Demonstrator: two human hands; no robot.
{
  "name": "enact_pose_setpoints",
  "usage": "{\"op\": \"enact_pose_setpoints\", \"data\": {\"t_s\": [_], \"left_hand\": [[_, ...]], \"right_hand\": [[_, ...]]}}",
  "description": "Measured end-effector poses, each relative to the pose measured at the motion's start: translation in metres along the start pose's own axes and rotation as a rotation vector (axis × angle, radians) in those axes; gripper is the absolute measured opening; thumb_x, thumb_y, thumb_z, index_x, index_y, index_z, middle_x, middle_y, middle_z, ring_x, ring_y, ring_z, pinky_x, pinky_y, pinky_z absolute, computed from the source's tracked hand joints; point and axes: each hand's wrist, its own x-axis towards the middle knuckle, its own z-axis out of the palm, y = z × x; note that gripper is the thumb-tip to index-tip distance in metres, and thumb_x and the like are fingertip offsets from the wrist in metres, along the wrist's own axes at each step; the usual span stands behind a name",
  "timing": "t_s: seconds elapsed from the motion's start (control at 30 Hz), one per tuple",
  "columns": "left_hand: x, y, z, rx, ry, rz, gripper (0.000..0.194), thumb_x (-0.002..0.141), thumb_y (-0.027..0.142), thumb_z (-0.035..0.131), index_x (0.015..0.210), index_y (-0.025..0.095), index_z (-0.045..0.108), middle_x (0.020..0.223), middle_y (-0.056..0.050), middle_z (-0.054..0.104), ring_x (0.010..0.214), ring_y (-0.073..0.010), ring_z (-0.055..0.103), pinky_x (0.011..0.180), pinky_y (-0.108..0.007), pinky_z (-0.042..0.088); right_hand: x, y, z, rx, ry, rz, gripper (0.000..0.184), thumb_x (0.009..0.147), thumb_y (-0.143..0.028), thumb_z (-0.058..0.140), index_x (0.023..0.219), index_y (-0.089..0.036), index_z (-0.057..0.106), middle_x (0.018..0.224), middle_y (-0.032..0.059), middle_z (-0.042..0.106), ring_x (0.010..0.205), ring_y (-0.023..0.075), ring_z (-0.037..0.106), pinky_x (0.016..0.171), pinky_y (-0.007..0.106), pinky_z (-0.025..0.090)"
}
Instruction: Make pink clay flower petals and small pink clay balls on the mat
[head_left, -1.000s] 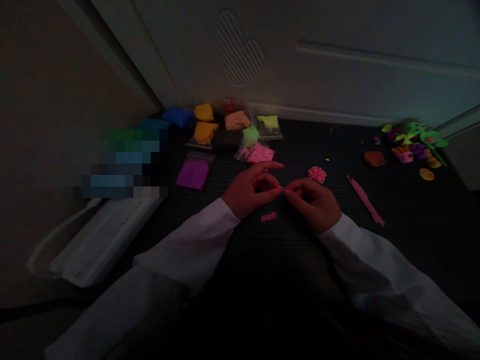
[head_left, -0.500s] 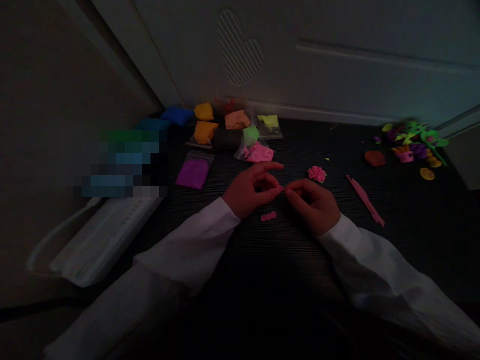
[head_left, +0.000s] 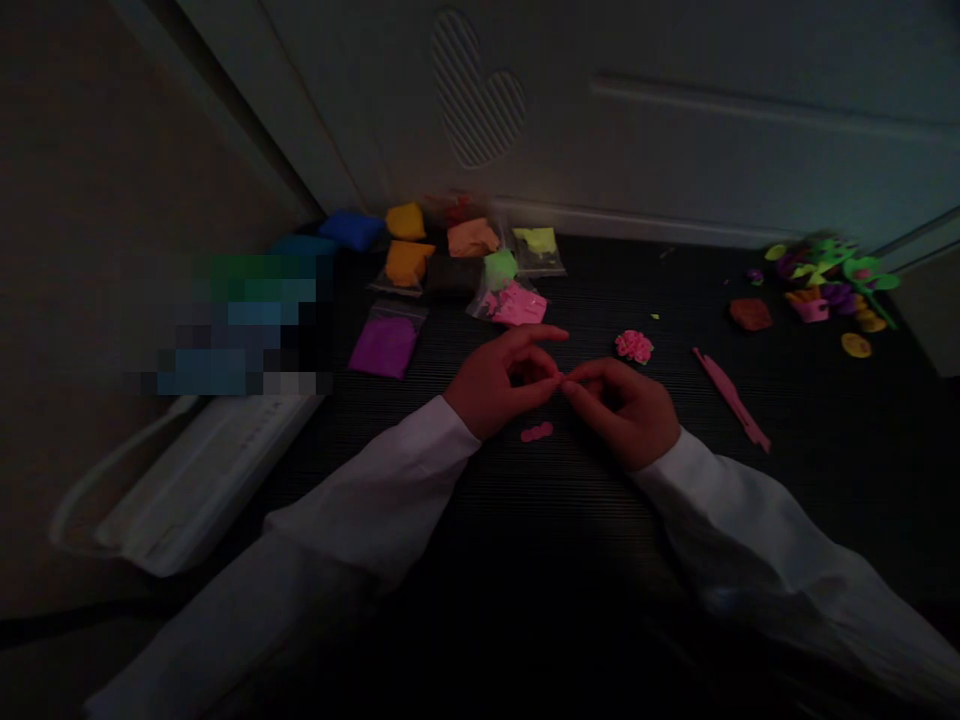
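My left hand (head_left: 504, 378) pinches a small piece of pink clay (head_left: 559, 378) between thumb and finger, with another finger stretched out above. My right hand (head_left: 624, 408) is closed in a pinch at the same piece, its fingertips meeting those of the left. The piece is mostly hidden by the fingers. Just below the hands, a flat pink clay strip (head_left: 537, 432) with a wavy edge lies on the dark table. A ruffled pink clay flower (head_left: 634, 347) sits beyond my right hand. Farther right lies a pink modelling tool (head_left: 731, 398).
Bagged clay stands along the back, including purple (head_left: 385, 345), pink (head_left: 517, 304) and orange (head_left: 408, 263) packs. A white power strip (head_left: 202, 480) lies at left. At right are a reddish-brown lump (head_left: 750, 314) and colourful clay flowers (head_left: 832, 275). A white panel (head_left: 675, 130) rises behind.
My right fingertips have shifted slightly left, closer against the left fingertips. The left hand keeps its pinch, and the objects on the table stay put.
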Motion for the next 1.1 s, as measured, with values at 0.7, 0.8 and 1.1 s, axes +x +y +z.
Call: {"op": "enact_pose_setpoints", "data": {"t_s": [0.7, 0.8, 1.1], "left_hand": [[0.0001, 0.0021, 0.0002, -0.11, 0.018, -0.037, 0.044, 0.064, 0.021, 0.06, 0.105, 0.016, 0.044, 0.07, 0.001, 0.056, 0.062, -0.0081, 0.054, 0.059, -0.021, 0.043], [-0.0002, 0.0025, -0.0004, -0.091, 0.002, -0.036, 0.043, 0.064, 0.02, 0.059, 0.105, 0.016, 0.045, 0.071, 0.001, 0.056, 0.063, -0.0083, 0.054, 0.06, -0.021, 0.043], [-0.0005, 0.0032, -0.0011, -0.126, -0.011, -0.051, 0.044, 0.064, 0.021, 0.06, 0.105, 0.016, 0.045, 0.071, 0.001, 0.057, 0.063, -0.0078, 0.053, 0.061, -0.021, 0.042]], "right_hand": [[0.0048, 0.0039, -0.003, 0.179, -0.045, 0.068, 0.021, 0.075, -0.037, 0.047, 0.076, -0.018, 0.057, 0.058, -0.0025, 0.048, 0.052, 0.008, 0.042, 0.048, 0.021, 0.033], [0.0046, 0.0045, -0.0005, 0.217, -0.054, 0.102, 0.022, 0.071, -0.039, 0.052, 0.077, -0.018, 0.056, 0.055, -0.0035, 0.046, 0.049, 0.0073, 0.04, 0.046, 0.021, 0.031], [0.0053, 0.0049, -0.0038, 0.215, -0.061, 0.095, 0.021, 0.074, -0.036, 0.049, 0.076, -0.018, 0.058, 0.056, -0.0027, 0.048, 0.051, 0.0076, 0.041, 0.047, 0.021, 0.032]]}}
